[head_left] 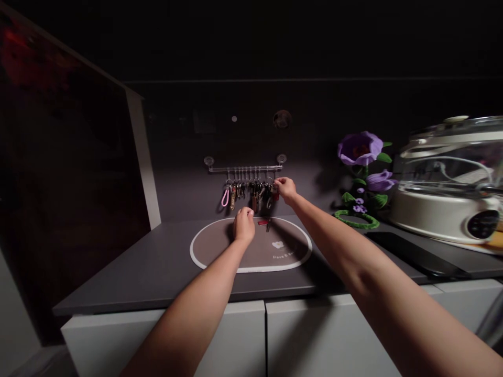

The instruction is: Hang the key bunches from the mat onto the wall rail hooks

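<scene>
A clear rail on the dark wall carries a row of hooks with several bunches of keys hanging from them. My right hand is at the rail's right end, thumb and fingertips pinched on a key ring, with a red tag just below them. Lower down, over the brown oval mat, my left hand is closed with curled fingers; anything inside it is hidden. On the mat to its right lie a red tag and a key.
A pink loop strap hangs at the rail's left. Right of the mat stand a purple crafted flower and a white appliance with a clear top. A flat black slab lies on the dark counter, above white cabinets.
</scene>
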Available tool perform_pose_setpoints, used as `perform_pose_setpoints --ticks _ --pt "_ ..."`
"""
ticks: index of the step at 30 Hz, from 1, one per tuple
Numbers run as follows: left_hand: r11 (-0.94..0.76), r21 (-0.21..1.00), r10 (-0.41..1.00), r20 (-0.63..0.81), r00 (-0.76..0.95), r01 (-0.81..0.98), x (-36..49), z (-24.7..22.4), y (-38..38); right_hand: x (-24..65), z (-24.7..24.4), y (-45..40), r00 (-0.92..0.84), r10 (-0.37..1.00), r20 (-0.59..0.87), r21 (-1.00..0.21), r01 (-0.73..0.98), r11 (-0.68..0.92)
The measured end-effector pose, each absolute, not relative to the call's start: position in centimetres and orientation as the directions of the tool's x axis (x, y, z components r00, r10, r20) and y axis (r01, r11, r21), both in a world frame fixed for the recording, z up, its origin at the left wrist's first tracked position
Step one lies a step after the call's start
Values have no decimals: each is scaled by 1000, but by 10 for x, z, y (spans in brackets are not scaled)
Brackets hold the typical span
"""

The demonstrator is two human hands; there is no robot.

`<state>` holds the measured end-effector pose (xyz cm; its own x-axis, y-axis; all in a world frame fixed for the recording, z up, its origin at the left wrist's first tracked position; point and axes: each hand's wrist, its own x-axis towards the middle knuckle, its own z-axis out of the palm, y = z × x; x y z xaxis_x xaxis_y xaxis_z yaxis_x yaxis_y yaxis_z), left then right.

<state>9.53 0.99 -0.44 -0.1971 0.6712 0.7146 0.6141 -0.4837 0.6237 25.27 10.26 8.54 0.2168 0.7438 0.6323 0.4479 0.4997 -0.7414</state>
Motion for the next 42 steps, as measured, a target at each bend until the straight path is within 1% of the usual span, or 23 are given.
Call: perform_pose_setpoints --ticks 4,10,13,16,18,20,24,27,32,35,39,42 --pt "-491 641 693 698 -182 589 96 -5 9 257 82 90 298 751 589 -798 358 484" --pt "-510 651 714 685 -145 562 96 -6 9 257 67 73 433 702 565 -825 296 481" --pt "-518 653 725 678 -122 553 95 -7 11 253 50 66 379 751 541 -841 252 479" --pt "-509 655 748 658 -90 559 95 -8 13 248 30 57 248 842 479 -874 223 431" --pt "-500 652 765 641 -62 570 95 -9 14 247 19 53 163 887 433 -886 258 385" --pt "-487 647 783 622 -36 586 94 -10 15 249 11 51 104 896 431 -852 374 367" --pt "-477 633 806 592 16 609 94 -10 14 257 3 51 17 882 470 -665 665 341" --pt "-483 620 813 580 53 618 95 -11 13 260 1 51 -31 897 441 -567 765 305" --pt "-458 627 836 544 66 631 95 -12 14 257 0 54 -83 917 390 -447 853 267" --pt "-432 645 856 513 62 630 94 -12 14 256 0 58 -105 926 363 -405 877 259" --pt "-405 658 874 482 57 635 94 -12 14 258 1 60 -122 928 351 -407 873 269" --pt "-393 660 879 475 50 640 94 -12 13 260 0 62 -122 924 363 -449 846 288"
